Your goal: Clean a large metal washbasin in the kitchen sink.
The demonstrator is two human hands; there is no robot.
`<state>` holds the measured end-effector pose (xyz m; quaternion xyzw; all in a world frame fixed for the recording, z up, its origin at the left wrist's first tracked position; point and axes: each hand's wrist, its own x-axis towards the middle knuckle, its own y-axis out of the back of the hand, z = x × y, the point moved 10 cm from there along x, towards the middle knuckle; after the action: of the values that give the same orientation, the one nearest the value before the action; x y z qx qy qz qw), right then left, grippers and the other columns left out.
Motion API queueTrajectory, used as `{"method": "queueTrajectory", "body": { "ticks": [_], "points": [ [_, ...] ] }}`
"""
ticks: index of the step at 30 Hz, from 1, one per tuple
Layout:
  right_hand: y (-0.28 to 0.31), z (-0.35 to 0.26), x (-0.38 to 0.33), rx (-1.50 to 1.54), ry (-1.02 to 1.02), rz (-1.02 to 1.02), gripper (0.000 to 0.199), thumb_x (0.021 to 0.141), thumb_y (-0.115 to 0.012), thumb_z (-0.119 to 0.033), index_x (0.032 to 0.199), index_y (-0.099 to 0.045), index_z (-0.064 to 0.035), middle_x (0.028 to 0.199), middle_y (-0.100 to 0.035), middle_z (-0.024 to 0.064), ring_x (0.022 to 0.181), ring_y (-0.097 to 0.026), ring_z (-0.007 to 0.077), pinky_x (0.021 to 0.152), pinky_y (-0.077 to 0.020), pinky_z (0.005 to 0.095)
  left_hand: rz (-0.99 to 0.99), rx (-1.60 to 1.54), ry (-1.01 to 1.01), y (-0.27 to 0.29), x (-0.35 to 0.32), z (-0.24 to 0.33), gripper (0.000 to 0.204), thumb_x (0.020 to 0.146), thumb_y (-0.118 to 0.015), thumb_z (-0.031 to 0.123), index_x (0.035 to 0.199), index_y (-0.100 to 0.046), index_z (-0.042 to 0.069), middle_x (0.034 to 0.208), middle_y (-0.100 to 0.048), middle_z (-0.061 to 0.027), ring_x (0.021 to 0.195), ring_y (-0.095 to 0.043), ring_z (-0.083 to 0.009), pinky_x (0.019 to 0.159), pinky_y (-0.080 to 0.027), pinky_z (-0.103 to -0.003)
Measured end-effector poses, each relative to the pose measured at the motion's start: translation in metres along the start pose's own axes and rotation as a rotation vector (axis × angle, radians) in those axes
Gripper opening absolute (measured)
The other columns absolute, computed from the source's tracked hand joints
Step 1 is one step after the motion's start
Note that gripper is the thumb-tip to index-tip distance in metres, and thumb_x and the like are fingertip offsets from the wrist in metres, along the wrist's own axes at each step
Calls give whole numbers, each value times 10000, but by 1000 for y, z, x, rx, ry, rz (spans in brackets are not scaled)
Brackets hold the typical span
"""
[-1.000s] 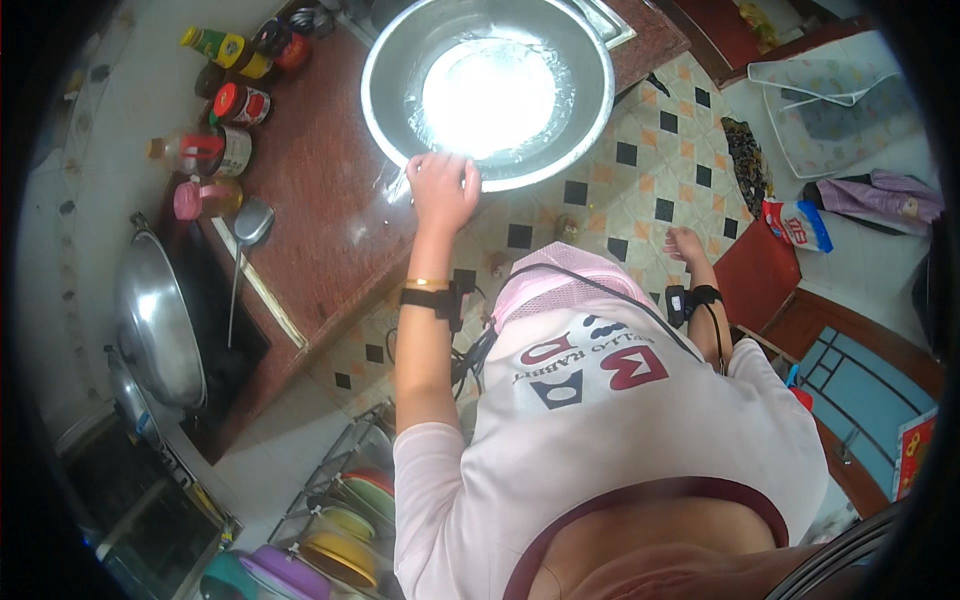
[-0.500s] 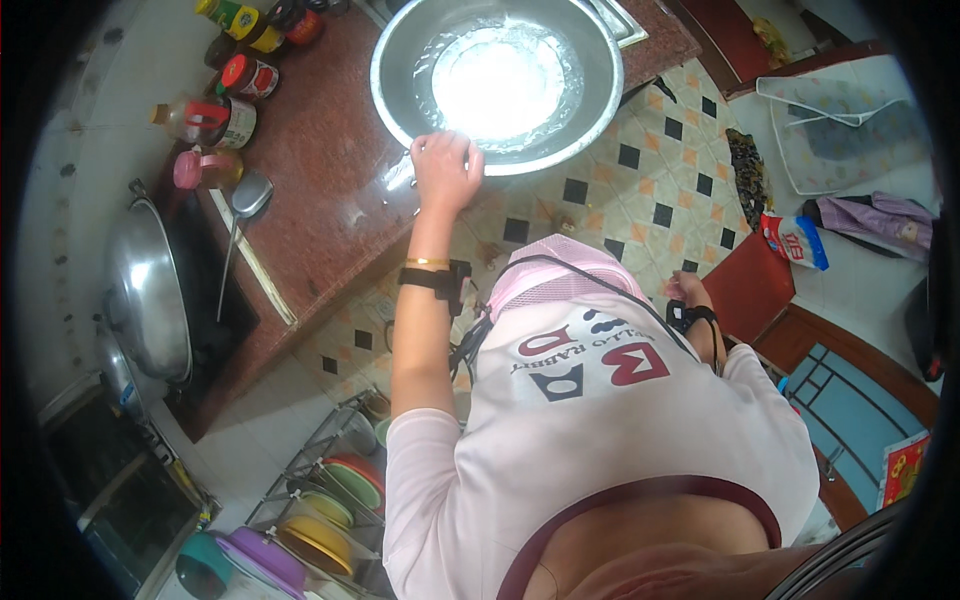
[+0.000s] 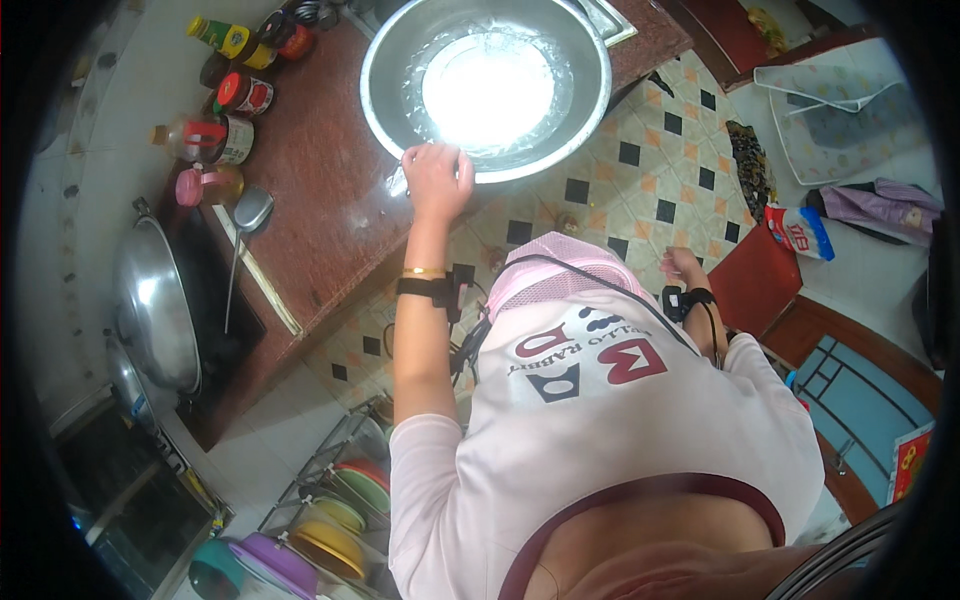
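A large metal basin (image 3: 386, 110) stands at the counter's edge at the top of the view. A bright glare fills its bottom, and what looks like water lies in it. My left hand (image 3: 436, 182) is closed on the basin's near-left rim, its fingers bent over the edge. Out to the right, away from the basin, my right hand (image 3: 684, 264) is held over the floor. Its fingers are loosely apart and nothing shows in them.
Several bottles and jars (image 3: 245, 95) line the wall beside the reddish counter (image 3: 310, 185). A spatula (image 3: 252, 212) lies near a large metal wok (image 3: 160, 300). Below the counter, a rack holds colored bowls (image 3: 325, 548). A red stool (image 3: 752, 290) stands at right.
The basin has shifted slightly left, with my left hand still on its rim. My right hand has moved a little forward. The whole view has turned slightly.
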<state>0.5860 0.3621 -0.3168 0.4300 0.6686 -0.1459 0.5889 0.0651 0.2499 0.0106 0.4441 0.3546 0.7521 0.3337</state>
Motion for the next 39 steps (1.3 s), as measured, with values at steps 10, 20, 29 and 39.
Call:
{"method": "queueTrajectory", "body": {
  "ticks": [10,20,29,39],
  "points": [
    [4,9,14,-37,-9,-36,275,847,-482,-331,907,-543,-70,827,-590,52,730,-623,202,636,-449,363,-23,-20,24,-1,1,-1,96,709,-536,160,681,-532,68,695,-548,-82,745,-522,-268,778,-340,-404],
    [5,0,6,-57,-19,-40,239,831,-487,-284,904,-544,-64,828,-601,65,740,-618,206,674,-463,357,3,-36,30,-1,0,2,105,709,-538,166,684,-527,64,687,-536,-96,744,-518,-278,778,-340,-402],
    [3,-8,10,-92,15,-46,241,837,-481,-297,876,-543,-68,806,-609,74,717,-623,210,647,-468,353,27,-21,16,2,1,4,104,699,-543,154,647,-509,71,679,-540,-84,728,-518,-271,765,-343,-394],
    [5,-12,14,-68,11,-38,255,835,-487,-309,848,-545,-61,774,-600,86,697,-619,219,637,-470,353,49,-34,4,2,-3,1,84,701,-534,140,654,-516,73,672,-541,-77,730,-522,-267,754,-341,-380]
  ]
}}
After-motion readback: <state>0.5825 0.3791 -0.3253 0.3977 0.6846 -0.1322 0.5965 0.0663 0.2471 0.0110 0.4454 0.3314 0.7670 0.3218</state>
